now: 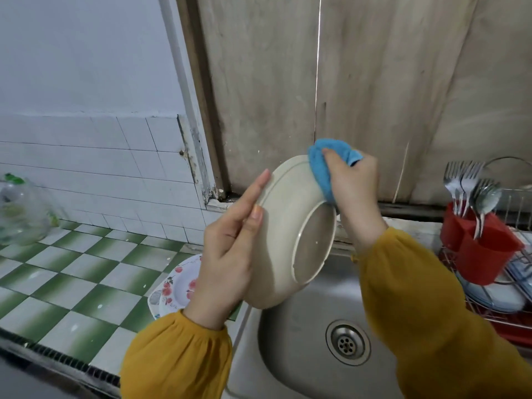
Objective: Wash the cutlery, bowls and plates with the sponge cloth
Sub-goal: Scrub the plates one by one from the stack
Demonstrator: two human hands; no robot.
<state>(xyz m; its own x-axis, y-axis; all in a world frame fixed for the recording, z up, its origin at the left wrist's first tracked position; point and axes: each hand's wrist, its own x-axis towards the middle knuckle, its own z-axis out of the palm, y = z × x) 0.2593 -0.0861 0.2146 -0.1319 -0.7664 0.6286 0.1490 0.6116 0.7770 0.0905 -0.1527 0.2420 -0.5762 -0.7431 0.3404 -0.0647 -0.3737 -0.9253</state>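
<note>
A cream bowl (290, 214) is held on edge above the steel sink (296, 341), its underside facing me. My left hand (230, 249) grips its left rim, index finger stretched along the edge and thumb on the outside. My right hand (355, 191) clutches a blue sponge cloth (319, 165) and presses it against the bowl's upper right outer wall. The bowl's inside is hidden. Forks and spoons (472, 188) stand in a red cutlery holder (478, 249) at the right.
A flower-patterned plate stack (178, 283) lies on the green-and-white tiled counter (72, 283) left of the sink. A wire drying rack (512, 295) with plates sits at the right. A clear plastic bag (23, 208) rests at the far left. A wooden board backs the sink.
</note>
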